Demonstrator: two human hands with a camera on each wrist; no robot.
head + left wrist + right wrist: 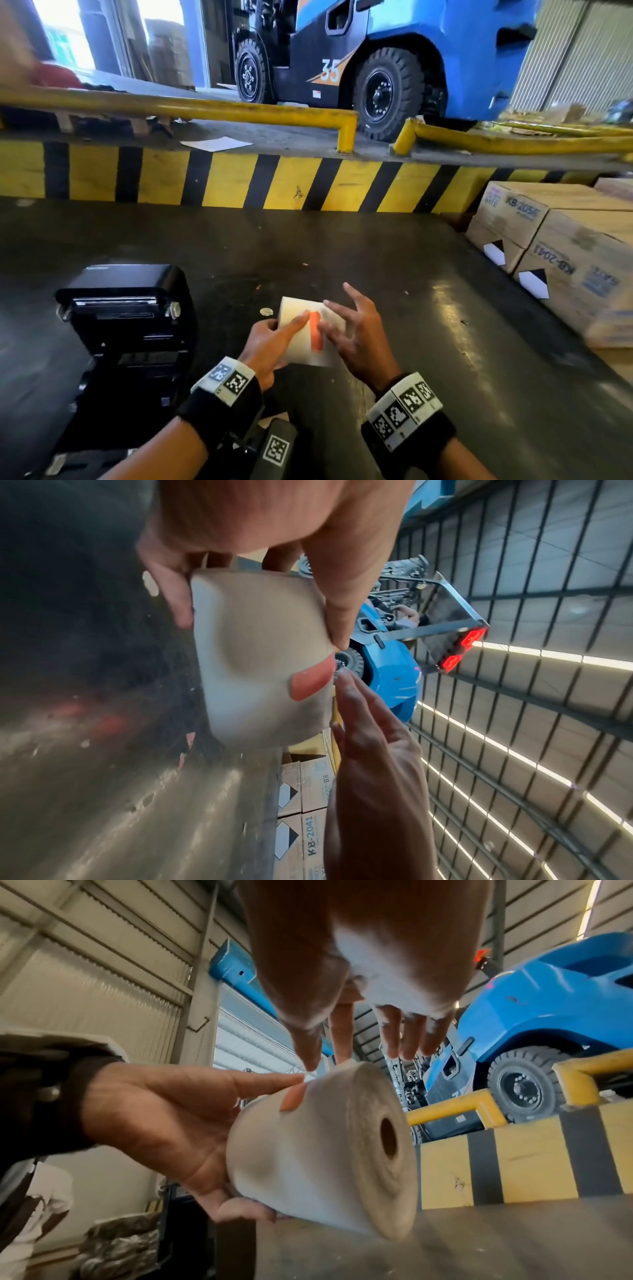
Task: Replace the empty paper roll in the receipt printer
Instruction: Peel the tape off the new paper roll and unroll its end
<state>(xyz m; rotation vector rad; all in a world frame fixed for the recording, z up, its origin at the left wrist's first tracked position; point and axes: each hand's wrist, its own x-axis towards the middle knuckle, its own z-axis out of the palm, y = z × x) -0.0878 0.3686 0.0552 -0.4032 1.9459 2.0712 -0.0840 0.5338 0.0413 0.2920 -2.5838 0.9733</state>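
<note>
A full white paper roll (pixel 301 339) with an orange sticker tab (pixel 315 331) is held just above the dark worktop. My left hand (pixel 289 322) grips the roll from the left and beneath, index finger laid across its top. My right hand (pixel 337 318) has its fingers spread and straight, with thumb and index tips touching the roll beside the tab. The right wrist view shows the roll's end face and hollow core (pixel 388 1137). The black receipt printer (pixel 126 308) stands to the left with its lid swung open towards me. Its paper bay is too dark to read.
Stacked cardboard boxes (pixel 561 253) sit at the right edge of the worktop (pixel 411 274). A yellow-and-black striped kerb (pixel 239 181) runs along the back, with a blue forklift (pixel 394 51) behind yellow rails. A small round disc (pixel 266 311) lies by the roll.
</note>
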